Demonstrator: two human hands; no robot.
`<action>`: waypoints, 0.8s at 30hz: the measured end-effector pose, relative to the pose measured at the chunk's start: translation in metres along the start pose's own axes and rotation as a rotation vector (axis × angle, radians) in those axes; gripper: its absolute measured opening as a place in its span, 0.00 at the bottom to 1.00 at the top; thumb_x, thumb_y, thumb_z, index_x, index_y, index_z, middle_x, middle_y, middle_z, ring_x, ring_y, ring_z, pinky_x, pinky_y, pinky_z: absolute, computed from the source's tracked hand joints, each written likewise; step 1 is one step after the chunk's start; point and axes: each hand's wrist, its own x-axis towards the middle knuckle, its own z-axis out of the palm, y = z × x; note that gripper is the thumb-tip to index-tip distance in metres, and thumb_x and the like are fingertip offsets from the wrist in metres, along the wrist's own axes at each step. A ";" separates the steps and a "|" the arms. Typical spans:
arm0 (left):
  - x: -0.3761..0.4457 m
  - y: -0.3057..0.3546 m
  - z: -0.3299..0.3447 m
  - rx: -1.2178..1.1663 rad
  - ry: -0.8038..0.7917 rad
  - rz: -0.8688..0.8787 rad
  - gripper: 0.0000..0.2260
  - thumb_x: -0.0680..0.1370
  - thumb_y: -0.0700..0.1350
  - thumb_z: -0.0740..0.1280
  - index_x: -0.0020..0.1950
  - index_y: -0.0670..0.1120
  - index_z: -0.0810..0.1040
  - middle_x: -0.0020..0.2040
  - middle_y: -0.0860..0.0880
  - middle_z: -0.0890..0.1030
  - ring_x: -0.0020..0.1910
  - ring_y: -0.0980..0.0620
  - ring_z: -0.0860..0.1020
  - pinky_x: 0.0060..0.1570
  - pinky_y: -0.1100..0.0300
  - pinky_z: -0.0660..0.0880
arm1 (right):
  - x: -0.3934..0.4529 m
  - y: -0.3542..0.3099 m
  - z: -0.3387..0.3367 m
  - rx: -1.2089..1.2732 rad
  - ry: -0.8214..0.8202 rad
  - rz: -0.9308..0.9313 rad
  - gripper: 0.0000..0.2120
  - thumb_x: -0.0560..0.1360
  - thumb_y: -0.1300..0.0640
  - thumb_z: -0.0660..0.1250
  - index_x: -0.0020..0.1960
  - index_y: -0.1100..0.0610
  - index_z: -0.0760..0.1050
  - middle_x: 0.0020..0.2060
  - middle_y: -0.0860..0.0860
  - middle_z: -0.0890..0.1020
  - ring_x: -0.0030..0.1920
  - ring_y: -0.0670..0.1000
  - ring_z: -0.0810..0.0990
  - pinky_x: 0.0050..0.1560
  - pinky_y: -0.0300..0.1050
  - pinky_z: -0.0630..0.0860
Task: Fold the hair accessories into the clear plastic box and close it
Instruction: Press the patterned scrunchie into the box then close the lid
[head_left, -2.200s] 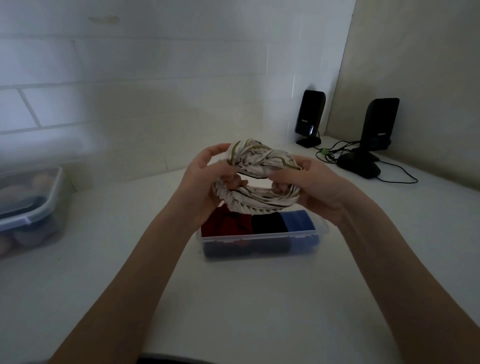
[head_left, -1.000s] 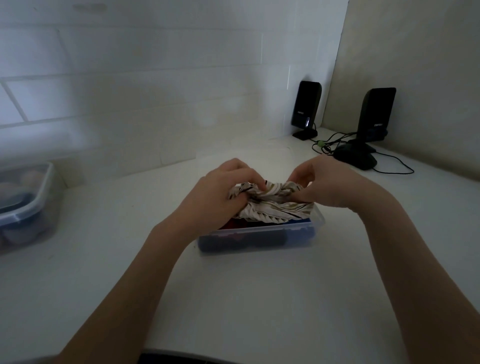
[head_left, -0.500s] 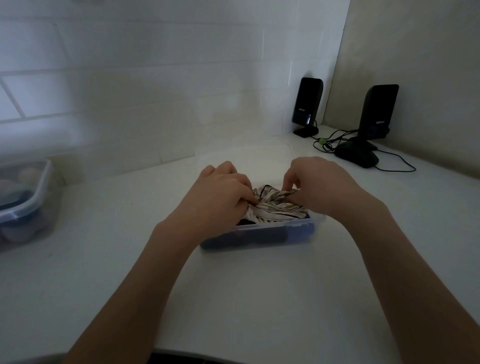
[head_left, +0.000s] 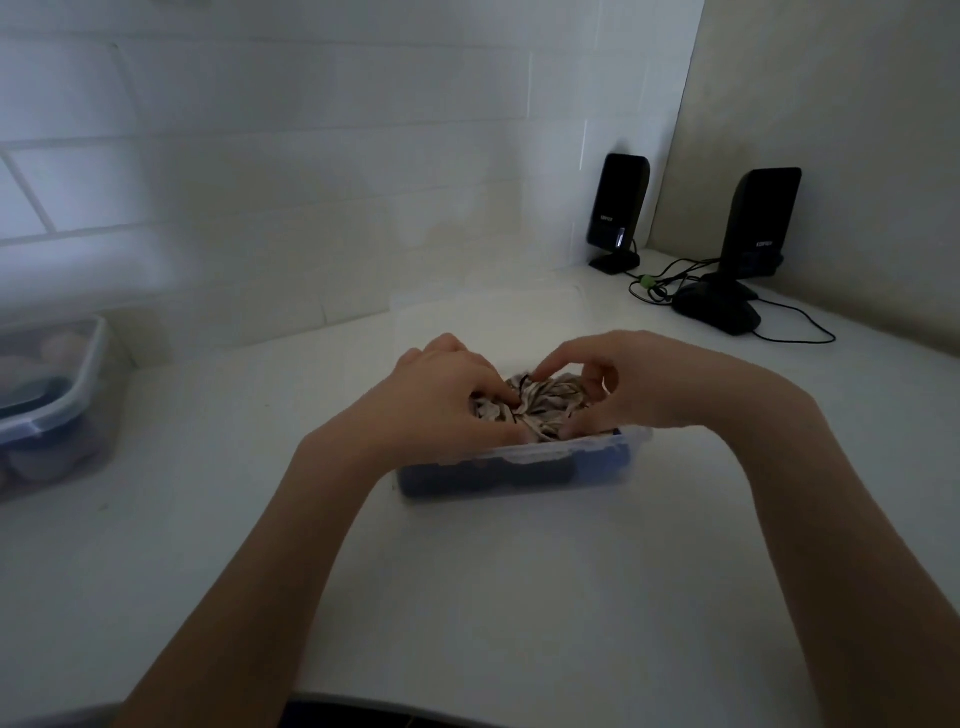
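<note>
lidded tub (head_left: 52, 395) cut off at counter's (head_left: 519, 597) left edge, contents blurry | left hand (head_left: 441, 400) fingers curled, pinching striped headband (head_left: 535, 405) | headband bunched atop clear box (head_left: 519, 470), mid-counter, dark contents unclear | right hand (head_left: 623, 384) curled, gripping headband's right side

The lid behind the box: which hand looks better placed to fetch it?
Probably the right hand: the lid lies just beyond its fingers, while the left hand pins the scrunchie into the box.
</note>
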 end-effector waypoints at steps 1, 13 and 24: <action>0.001 0.000 -0.001 -0.008 -0.019 -0.007 0.21 0.71 0.63 0.66 0.61 0.57 0.77 0.55 0.56 0.79 0.53 0.56 0.62 0.53 0.54 0.63 | 0.001 -0.001 0.001 -0.025 -0.007 0.000 0.22 0.66 0.48 0.75 0.58 0.38 0.72 0.37 0.43 0.75 0.36 0.42 0.72 0.34 0.37 0.65; 0.006 0.002 -0.003 0.134 -0.096 -0.118 0.22 0.68 0.63 0.68 0.61 0.67 0.69 0.49 0.51 0.63 0.48 0.48 0.61 0.50 0.56 0.60 | 0.022 -0.019 0.007 -0.453 -0.225 0.056 0.23 0.70 0.48 0.68 0.64 0.40 0.72 0.50 0.44 0.81 0.45 0.49 0.76 0.42 0.43 0.69; 0.006 0.006 -0.005 0.057 -0.087 -0.064 0.20 0.72 0.57 0.69 0.63 0.59 0.72 0.41 0.59 0.65 0.40 0.58 0.50 0.48 0.54 0.54 | 0.026 -0.024 0.006 -0.426 -0.321 0.081 0.23 0.70 0.50 0.69 0.65 0.43 0.72 0.53 0.47 0.81 0.48 0.50 0.78 0.49 0.43 0.74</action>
